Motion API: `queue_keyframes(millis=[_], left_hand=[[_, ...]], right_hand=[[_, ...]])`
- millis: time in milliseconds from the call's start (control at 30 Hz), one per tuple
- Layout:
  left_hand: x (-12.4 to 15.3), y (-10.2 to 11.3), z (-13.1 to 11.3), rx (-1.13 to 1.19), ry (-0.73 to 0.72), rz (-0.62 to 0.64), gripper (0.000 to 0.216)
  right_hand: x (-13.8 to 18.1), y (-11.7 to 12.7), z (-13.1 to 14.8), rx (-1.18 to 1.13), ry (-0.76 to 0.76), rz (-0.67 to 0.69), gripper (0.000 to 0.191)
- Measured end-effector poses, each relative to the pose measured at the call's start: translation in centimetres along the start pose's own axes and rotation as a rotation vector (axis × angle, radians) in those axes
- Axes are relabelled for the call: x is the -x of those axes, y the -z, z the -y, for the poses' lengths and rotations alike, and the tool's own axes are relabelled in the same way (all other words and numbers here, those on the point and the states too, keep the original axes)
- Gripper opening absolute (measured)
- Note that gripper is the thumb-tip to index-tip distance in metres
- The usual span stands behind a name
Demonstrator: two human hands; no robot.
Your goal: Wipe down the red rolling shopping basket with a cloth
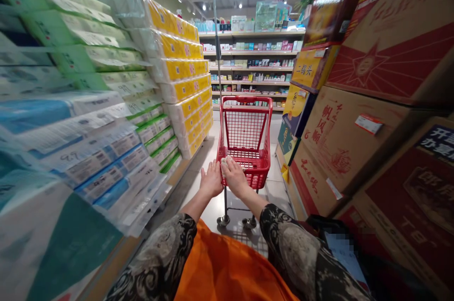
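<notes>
A red shopping cart (pixel 246 135) with a grid basket stands in front of me on thin legs with casters. My left hand (pixel 212 180) lies against the near left corner of its basket, fingers stretched out and holding nothing. Beside it, my right hand (pixel 234 178) rests over the near rim. Under its bent fingers is a small pale cloth (pixel 223 163), mostly covered, pressed against the cart. The inside of the basket shows its red grid floor behind my hands.
On the left rise stacked tissue packs (pixel 180 69) and other wrapped packs (pixel 102 163). Stacked cartons (pixel 349 135) line the right side. Shelves of small goods (pixel 253 57) stand beyond the cart. A thin pole (pixel 215 22) rises behind the cart's left side. Pale floor runs between the stacks.
</notes>
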State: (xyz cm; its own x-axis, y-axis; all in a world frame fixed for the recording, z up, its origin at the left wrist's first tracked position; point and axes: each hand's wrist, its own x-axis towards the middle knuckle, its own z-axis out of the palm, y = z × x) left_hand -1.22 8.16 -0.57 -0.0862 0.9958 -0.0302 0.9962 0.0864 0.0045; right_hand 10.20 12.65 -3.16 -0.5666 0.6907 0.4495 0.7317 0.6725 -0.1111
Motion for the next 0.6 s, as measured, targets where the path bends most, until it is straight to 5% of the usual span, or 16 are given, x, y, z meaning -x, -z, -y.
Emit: queue_keyframes(millis=[300, 600], left_hand=[[-0.8, 0.0, -0.7, 0.025, 0.023, 0.003, 0.08], [-1.9, 0.2, -1.3, 0.092, -0.003, -0.003, 0.078]], right_hand=[[3.9, 3.2, -7.1, 0.151, -0.073, 0.021, 0.039], [3.9, 3.3, -8.1, 0.184, -0.094, -0.002, 0.037]])
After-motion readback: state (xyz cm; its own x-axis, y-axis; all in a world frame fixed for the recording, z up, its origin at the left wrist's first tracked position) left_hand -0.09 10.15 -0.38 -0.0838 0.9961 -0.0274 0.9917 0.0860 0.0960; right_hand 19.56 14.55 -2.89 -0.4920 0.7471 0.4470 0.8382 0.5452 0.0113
